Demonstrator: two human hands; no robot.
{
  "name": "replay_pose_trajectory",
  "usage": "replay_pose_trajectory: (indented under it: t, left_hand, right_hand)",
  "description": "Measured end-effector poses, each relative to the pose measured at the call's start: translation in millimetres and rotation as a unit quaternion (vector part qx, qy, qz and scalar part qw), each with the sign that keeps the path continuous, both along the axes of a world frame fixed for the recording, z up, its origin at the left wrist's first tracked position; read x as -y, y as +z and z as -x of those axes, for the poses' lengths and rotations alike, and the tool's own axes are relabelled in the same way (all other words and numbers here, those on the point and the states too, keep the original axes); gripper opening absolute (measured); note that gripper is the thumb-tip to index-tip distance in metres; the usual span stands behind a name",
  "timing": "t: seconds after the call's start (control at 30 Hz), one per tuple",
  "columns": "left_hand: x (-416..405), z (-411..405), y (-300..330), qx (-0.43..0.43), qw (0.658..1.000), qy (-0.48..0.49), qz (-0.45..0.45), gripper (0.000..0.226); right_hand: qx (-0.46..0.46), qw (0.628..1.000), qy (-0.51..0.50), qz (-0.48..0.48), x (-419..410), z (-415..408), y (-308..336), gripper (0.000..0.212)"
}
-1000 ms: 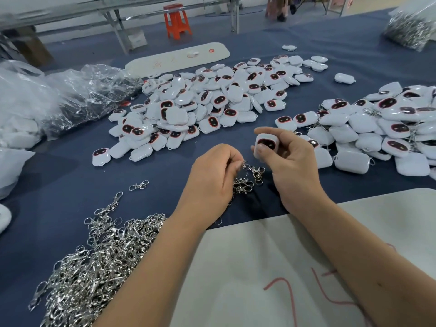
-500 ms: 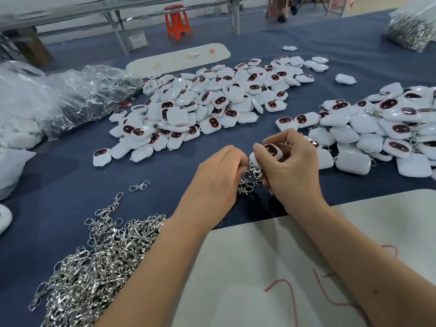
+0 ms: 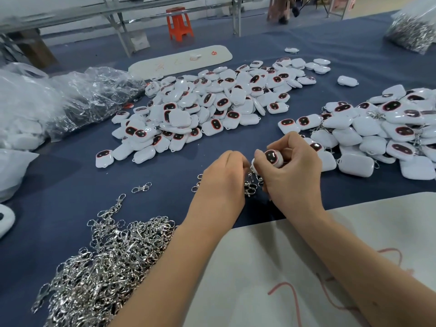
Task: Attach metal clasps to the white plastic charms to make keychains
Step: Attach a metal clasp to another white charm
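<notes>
My right hand [image 3: 291, 178] grips a white plastic charm [image 3: 273, 158] with a dark red-rimmed face, held just above the blue cloth. My left hand [image 3: 223, 179] pinches a metal clasp [image 3: 250, 186] right against the charm's lower edge; several more clasps dangle or lie under both hands. How the clasp meets the charm is hidden by my fingers. A big heap of loose silver clasps [image 3: 103, 267] lies at the lower left. A pile of bare charms [image 3: 207, 107] sits ahead, and charms with clasps on them [image 3: 377, 131] are piled at the right.
A blue cloth [image 3: 70, 185] covers the table. Crumpled clear plastic bags [image 3: 77, 97] lie at the left. A white board with red marks [image 3: 295, 267] is near me, another white board [image 3: 181, 59] lies at the far side. A bag of clasps [image 3: 412, 31] sits at the top right, an orange stool [image 3: 179, 23] beyond.
My right hand lowered the charm from in front of me down to my left hand, and both hands now meet over the small cluster of clasps.
</notes>
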State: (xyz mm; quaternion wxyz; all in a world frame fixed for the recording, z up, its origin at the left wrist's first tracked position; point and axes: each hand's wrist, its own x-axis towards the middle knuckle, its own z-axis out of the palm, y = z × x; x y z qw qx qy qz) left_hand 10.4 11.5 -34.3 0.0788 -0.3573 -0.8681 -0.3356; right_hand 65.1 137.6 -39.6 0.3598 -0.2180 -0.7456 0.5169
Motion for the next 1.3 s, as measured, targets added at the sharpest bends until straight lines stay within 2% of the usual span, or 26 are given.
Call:
replay_pose_trajectory:
  t: [0.1,0.27,0.43,0.57,0.73,0.83,0.93,1.07,1.13,1.2,1.27,1.3]
  left_hand:
    - [-2.1,-0.4,-0.3,-0.021,0.999,0.010,-0.025,0.014]
    - [-0.1,7.4,-1.0,-0.030,0.992,-0.053,-0.108,0.008]
    - [3.3,7.2,0.8,0.102,0.971,-0.058,-0.208,0.016]
    - [4.9,9.0,2.2,0.143,0.958,-0.040,-0.244,0.022]
    - [8.0,8.3,4.6,0.099,0.975,-0.030,-0.194,0.014]
    - [9.2,8.2,8.5,0.011,0.993,-0.032,-0.117,0.010]
    - [8.9,7.4,10.6,-0.068,0.996,-0.022,-0.054,0.013]
    - [5.6,6.1,10.2,-0.072,0.997,-0.007,0.011,0.013]
    - [5.1,7.2,8.5,-0.083,0.996,0.020,0.014,0.018]
    - [6.2,10.6,5.6,-0.046,0.997,0.058,-0.017,0.015]
    - [7.5,12.8,4.4,0.051,0.987,0.076,-0.129,0.014]
    - [7.6,12.8,4.3,0.104,0.972,0.075,-0.197,0.016]
  right_hand:
    - [0.004,1.000,0.003,0.014,1.3,0.7,-0.4,0.027]
    - [-0.031,0.982,0.053,0.180,-3.2,0.6,1.8,0.022]
    - [-0.054,0.964,0.086,0.246,-6.2,2.4,3.4,0.021]
    - [-0.057,0.961,0.109,0.249,-5.0,1.9,2.8,0.022]
    - [-0.062,0.960,0.116,0.247,-2.8,2.4,1.8,0.023]
    - [-0.062,0.969,0.099,0.217,-2.8,2.0,-0.1,0.026]
    - [-0.052,0.982,0.083,0.163,-0.1,1.1,-1.4,0.030]
    - [-0.046,0.988,0.103,0.101,4.4,-1.1,-1.0,0.035]
    - [-0.048,0.989,0.118,0.077,6.6,-1.3,0.2,0.036]
    - [-0.060,0.983,0.149,0.091,8.4,-0.9,1.0,0.036]
    - [-0.077,0.968,0.186,0.149,8.3,-0.7,1.9,0.036]
    - [-0.083,0.961,0.196,0.179,7.4,-0.4,2.9,0.036]
